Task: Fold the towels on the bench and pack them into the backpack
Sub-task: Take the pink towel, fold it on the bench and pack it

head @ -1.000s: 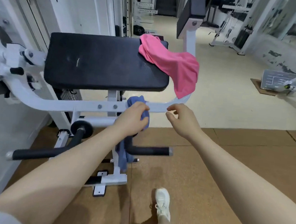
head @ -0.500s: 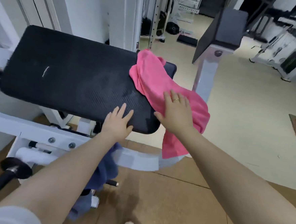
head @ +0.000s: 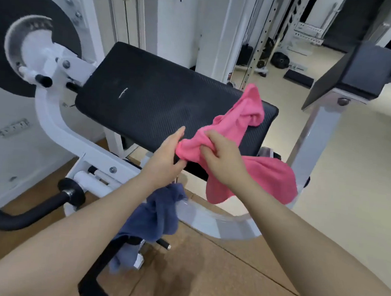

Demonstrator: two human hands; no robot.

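The bright pink cloth towel (head: 235,132) lies bunched at the near right corner of the black padded tabletop (head: 151,103), part hanging off. Both hands pinch it: left hand (head: 166,159) at its edge, right hand (head: 221,159) gathering folds. The first fold seems to be starting; next, spread it flat. Two towels: pink, and one blue-grey cloth towel (head: 157,217) draped on the frame below. No backpack visible.

Pink towel (head: 237,127), blue towel (head: 159,217), black ribbed bench pad (head: 151,103), white frame (head: 59,129), tan floor (head: 204,275).
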